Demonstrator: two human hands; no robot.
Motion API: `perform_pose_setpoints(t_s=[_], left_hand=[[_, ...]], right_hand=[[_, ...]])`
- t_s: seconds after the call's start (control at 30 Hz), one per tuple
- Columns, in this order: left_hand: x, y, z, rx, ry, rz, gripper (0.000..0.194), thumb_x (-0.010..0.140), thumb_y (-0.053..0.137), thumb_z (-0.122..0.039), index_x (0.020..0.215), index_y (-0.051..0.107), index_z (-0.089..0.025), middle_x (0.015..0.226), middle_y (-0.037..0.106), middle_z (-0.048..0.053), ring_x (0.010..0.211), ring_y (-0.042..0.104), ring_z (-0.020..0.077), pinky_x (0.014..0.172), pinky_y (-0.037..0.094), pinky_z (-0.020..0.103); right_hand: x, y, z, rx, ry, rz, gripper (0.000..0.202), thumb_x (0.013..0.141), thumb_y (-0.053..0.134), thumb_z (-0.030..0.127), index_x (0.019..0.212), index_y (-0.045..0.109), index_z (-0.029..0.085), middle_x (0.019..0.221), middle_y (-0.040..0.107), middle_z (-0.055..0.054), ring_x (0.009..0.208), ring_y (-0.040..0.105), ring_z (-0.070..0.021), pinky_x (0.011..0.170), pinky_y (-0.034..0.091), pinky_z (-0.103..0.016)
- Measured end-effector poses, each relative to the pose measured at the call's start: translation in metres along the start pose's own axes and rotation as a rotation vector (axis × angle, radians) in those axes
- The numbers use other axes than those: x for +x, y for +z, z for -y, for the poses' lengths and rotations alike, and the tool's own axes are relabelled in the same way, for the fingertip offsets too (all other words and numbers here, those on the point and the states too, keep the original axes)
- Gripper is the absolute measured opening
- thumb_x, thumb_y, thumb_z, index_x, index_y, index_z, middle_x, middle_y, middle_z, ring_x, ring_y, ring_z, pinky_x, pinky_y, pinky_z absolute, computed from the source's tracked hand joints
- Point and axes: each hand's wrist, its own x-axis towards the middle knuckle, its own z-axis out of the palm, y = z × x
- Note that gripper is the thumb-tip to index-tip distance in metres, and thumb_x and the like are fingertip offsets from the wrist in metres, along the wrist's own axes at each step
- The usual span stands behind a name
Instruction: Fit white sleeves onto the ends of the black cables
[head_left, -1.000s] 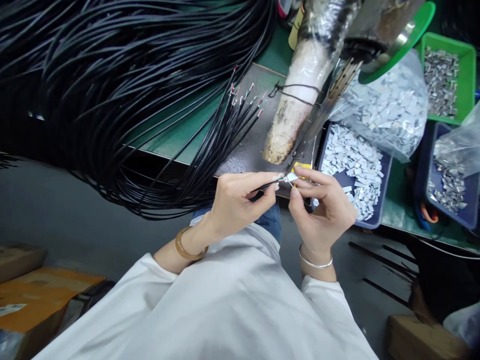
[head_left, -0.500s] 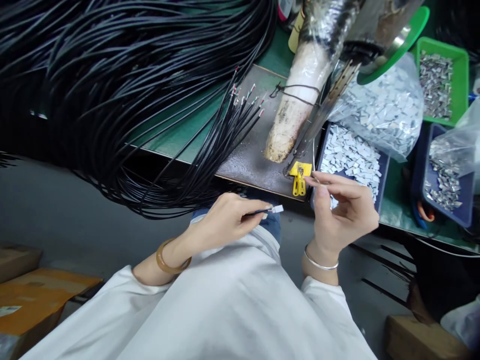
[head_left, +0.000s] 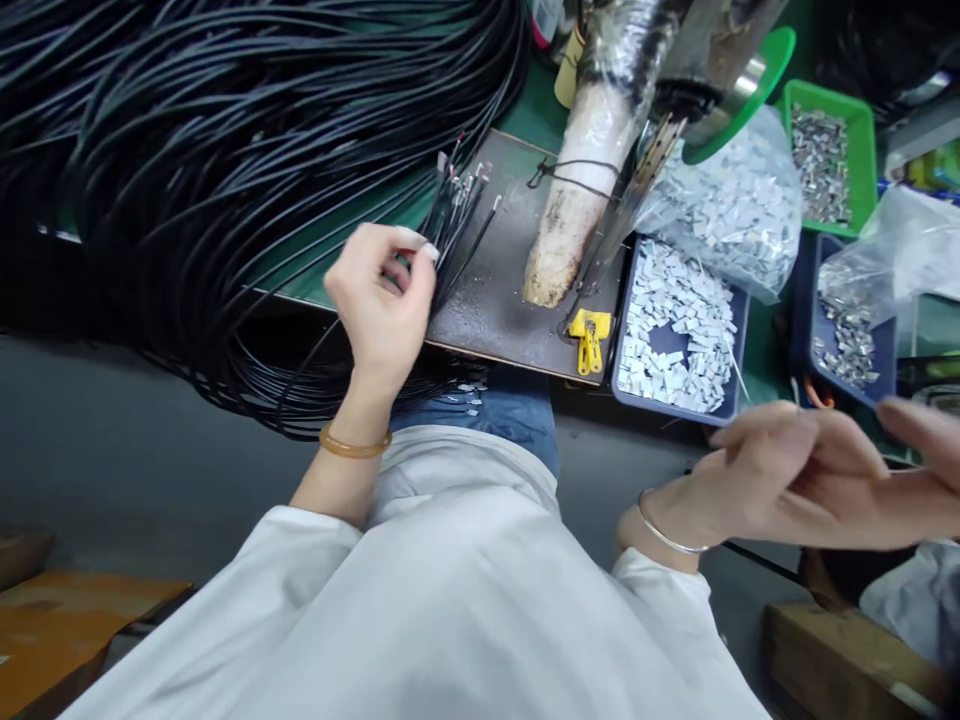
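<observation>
My left hand is closed, thumb and forefinger pinched at the bundle of black cables with stripped ends; what it pinches is hidden. My right hand, slightly blurred, has its fingers pressed together beyond the front edge of the bench, a thin strand rising by the fingertips. What it grips cannot be made out. Another person's hand meets it from the right edge. A yellow clip sits at the front of the brown board. Beside it is a blue tray of small white pieces.
A pale, wrapped post and a metal arm slant over the board. A large black cable heap covers the left. Right of the arm are a bag of white pieces, a green tray and another blue tray.
My left hand has moved up to the cable ends, and the white-tipped cable it held is no longer visible. My right hand has moved right and down from the yellow clip. Another person's hand has appeared.
</observation>
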Motion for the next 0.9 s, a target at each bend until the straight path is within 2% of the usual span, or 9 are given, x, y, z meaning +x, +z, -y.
perform_pose_setpoints(t_s=[0.07, 0.1, 0.23, 0.37, 0.47, 0.5, 0.67, 0.8, 0.9], left_hand=[[0.002, -0.006, 0.001, -0.248, -0.156, -0.106, 0.008, 0.089, 0.064, -0.016, 0.086, 0.059, -0.021, 0.072, 0.064, -0.004, 0.055, 0.052, 0.0071, 0.05, 0.037, 0.025], [0.003, -0.01, 0.0, -0.381, -0.233, -0.144, 0.009, 0.09, 0.06, -0.015, 0.086, 0.055, -0.022, 0.066, 0.061, -0.006, 0.052, 0.051, 0.0068, 0.047, 0.036, 0.024], [0.005, -0.031, -0.021, -0.724, -0.381, -0.091, 0.008, 0.092, 0.057, -0.021, 0.085, 0.054, -0.023, 0.053, 0.048, -0.007, 0.042, 0.04, 0.0063, 0.04, 0.027, 0.022], [-0.008, -0.035, -0.055, -0.743, -0.32, 0.358, 0.032, 0.082, 0.078, -0.05, 0.096, 0.068, -0.024, 0.052, 0.052, -0.007, 0.039, 0.036, 0.0038, 0.038, 0.025, 0.021], [-0.03, -0.021, -0.071, -0.79, -0.404, 0.811, 0.031, 0.079, 0.082, -0.048, 0.083, 0.072, -0.019, 0.056, 0.063, -0.001, 0.043, 0.045, 0.0061, 0.041, 0.032, 0.022], [-0.037, -0.016, -0.073, -0.81, -0.416, 0.879, 0.029, 0.079, 0.082, -0.045, 0.078, 0.072, -0.018, 0.057, 0.064, 0.0, 0.046, 0.049, 0.0072, 0.044, 0.037, 0.023], [-0.062, 0.005, -0.062, -0.74, -0.465, 0.871, 0.037, 0.088, 0.071, -0.038, 0.061, 0.064, -0.014, 0.056, 0.059, 0.0, 0.053, 0.049, 0.0072, 0.052, 0.042, 0.022], [-0.07, 0.009, -0.053, -0.714, -0.565, 0.746, 0.015, 0.083, 0.073, -0.028, 0.086, 0.07, -0.013, 0.053, 0.055, -0.005, 0.048, 0.047, 0.0062, 0.049, 0.039, 0.02], [-0.071, 0.011, -0.055, -0.669, -0.564, 0.712, 0.028, 0.081, 0.072, -0.021, 0.107, 0.07, -0.012, 0.05, 0.052, -0.007, 0.046, 0.046, 0.0061, 0.047, 0.036, 0.018]], right_hand=[[0.01, 0.002, -0.001, -0.069, 0.052, -0.212, 0.017, 0.097, 0.05, 0.038, 0.109, 0.061, 0.033, 0.081, 0.064, 0.001, 0.063, 0.064, -0.0197, 0.058, 0.052, -0.038], [0.017, 0.005, -0.005, -0.118, 0.087, -0.234, 0.014, 0.095, 0.056, 0.035, 0.105, 0.063, 0.029, 0.084, 0.066, 0.0, 0.069, 0.068, -0.0201, 0.06, 0.053, -0.037], [0.047, 0.016, -0.045, -0.35, 0.054, 0.03, 0.011, 0.089, 0.062, 0.031, 0.079, 0.06, 0.025, 0.079, 0.07, -0.001, 0.072, 0.065, -0.0189, 0.07, 0.052, -0.035], [0.069, 0.02, -0.084, -0.415, -0.092, 0.121, 0.014, 0.08, 0.058, 0.016, 0.071, 0.052, 0.025, 0.095, 0.073, -0.003, 0.089, 0.062, -0.0204, 0.071, 0.048, -0.033], [0.08, 0.019, -0.091, -0.496, -0.142, 0.179, 0.016, 0.074, 0.057, 0.011, 0.067, 0.049, 0.024, 0.081, 0.067, -0.001, 0.073, 0.055, -0.0175, 0.064, 0.04, -0.032], [0.082, 0.018, -0.09, -0.532, -0.146, 0.192, 0.016, 0.074, 0.057, 0.011, 0.067, 0.049, 0.024, 0.077, 0.064, 0.0, 0.068, 0.051, -0.0165, 0.062, 0.036, -0.032], [0.075, 0.019, -0.078, -0.528, -0.156, 0.192, 0.014, 0.08, 0.06, 0.019, 0.069, 0.052, 0.023, 0.072, 0.058, 0.001, 0.062, 0.049, -0.0141, 0.059, 0.033, -0.03], [0.062, 0.025, -0.066, -0.432, -0.142, 0.014, 0.014, 0.083, 0.062, 0.02, 0.072, 0.056, 0.023, 0.075, 0.062, 0.001, 0.062, 0.052, -0.0125, 0.058, 0.038, -0.028], [0.055, 0.03, -0.05, -0.308, -0.158, -0.159, 0.016, 0.083, 0.067, 0.02, 0.07, 0.057, 0.023, 0.077, 0.065, 0.001, 0.061, 0.054, -0.0119, 0.054, 0.041, -0.027]])
